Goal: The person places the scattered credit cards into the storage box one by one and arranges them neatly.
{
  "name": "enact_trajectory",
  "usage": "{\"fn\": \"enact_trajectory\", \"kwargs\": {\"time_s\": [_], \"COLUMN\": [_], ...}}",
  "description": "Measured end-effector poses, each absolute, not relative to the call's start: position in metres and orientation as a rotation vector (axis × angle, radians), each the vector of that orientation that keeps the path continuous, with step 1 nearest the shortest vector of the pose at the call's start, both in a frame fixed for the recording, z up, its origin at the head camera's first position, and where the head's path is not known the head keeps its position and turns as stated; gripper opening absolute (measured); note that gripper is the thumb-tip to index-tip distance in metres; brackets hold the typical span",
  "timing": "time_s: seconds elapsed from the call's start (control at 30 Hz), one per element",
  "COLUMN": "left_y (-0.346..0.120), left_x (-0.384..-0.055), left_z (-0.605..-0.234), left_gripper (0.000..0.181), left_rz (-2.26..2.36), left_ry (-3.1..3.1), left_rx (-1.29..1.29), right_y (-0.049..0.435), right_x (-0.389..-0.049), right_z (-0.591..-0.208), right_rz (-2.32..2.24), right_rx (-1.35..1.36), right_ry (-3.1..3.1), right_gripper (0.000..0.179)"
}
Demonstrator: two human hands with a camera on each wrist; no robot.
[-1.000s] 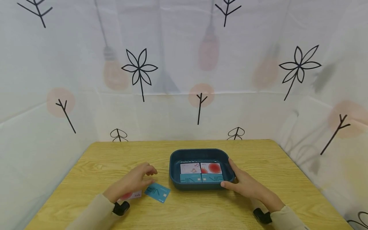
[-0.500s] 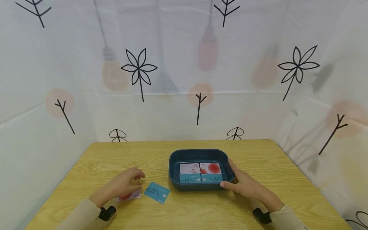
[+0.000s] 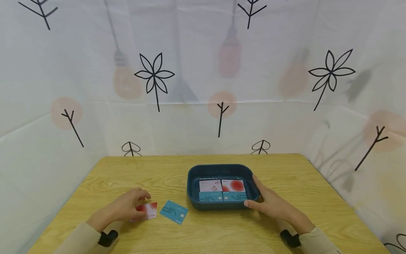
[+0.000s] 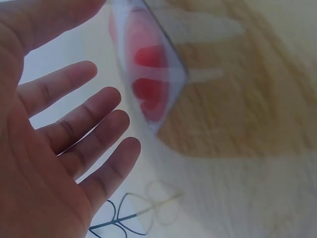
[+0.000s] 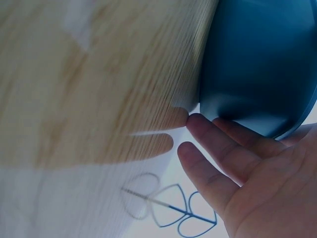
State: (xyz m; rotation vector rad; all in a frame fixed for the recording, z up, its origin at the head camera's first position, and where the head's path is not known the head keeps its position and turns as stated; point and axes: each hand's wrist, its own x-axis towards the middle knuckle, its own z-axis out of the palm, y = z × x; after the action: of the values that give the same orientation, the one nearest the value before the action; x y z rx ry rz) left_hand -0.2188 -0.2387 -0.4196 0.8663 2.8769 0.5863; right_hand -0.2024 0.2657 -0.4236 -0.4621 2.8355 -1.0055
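Note:
My left hand (image 3: 128, 204) hovers at a white card with red circles (image 3: 152, 210) lying on the table at the left. Its thumb overlaps this card in the head view. The left wrist view has the fingers (image 4: 106, 126) spread loosely, with the red-and-white card (image 4: 148, 64) beyond them. To the right of that card lies a blue card (image 3: 173, 211). My right hand (image 3: 272, 204) holds the right end of a dark blue rectangular tray (image 3: 219, 206), thumb at the front corner and fingers along the side. Fingertips touch the tray wall (image 5: 252, 64) in the right wrist view.
Inside the tray are two white cards with red prints (image 3: 233, 186) above two blue cards (image 3: 234, 197). All of this is on a light wooden table (image 3: 215, 233). A white patterned cloth (image 3: 190, 123) hangs around its back and sides.
My left hand has moved left and toward me, away from the blue card and over to the red-and-white card. My right hand and the tray have stayed in place.

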Motion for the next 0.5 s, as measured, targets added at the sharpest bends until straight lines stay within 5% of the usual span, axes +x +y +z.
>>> {"fn": "enact_trajectory", "kwargs": {"time_s": [0.5], "left_y": [-0.2484], "left_x": [-0.2154], "left_z": [-0.4202], "left_gripper": [0.044], "left_rz": [0.553], "left_ry": [2.853], "left_rx": [0.822], "right_y": [0.2667], "right_x": [-0.2022], "right_z": [-0.4227], "right_rz": [-0.998], "right_rx": [-0.455], "right_ry": [2.827], "right_gripper": [0.101]}}
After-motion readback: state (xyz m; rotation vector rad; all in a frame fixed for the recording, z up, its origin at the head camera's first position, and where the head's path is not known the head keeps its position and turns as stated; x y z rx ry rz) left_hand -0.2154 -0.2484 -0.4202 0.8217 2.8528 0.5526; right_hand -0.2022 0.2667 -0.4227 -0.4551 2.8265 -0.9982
